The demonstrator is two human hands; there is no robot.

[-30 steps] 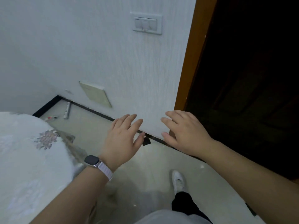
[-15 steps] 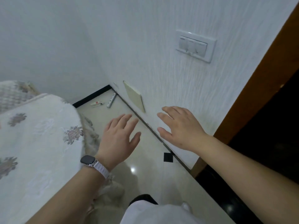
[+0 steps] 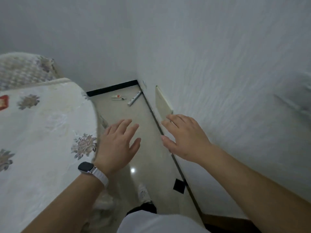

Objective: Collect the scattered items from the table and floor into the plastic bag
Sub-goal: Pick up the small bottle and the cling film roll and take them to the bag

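A small white tube with a red band (image 3: 118, 97) and a long white slotted strip (image 3: 134, 100) lie on the glossy beige floor (image 3: 116, 115) in the far corner, the strip close along the wall's black skirting. A red packet (image 3: 3, 102) sits on the round table's white floral cloth (image 3: 42, 132), at the far left of view. Both hands hover above the floor, well short of the two floor items. The left hand (image 3: 117, 145) has a dark-faced watch with a white strap (image 3: 87, 167) at its wrist. It and the right hand (image 3: 185, 137) both have fingers spread wide and hold nothing.

I hold both arms stretched forward, palms down. My left hand (image 3: 117, 145) and right hand (image 3: 186, 137) hang side by side, fingers straight and spread, holding nothing.
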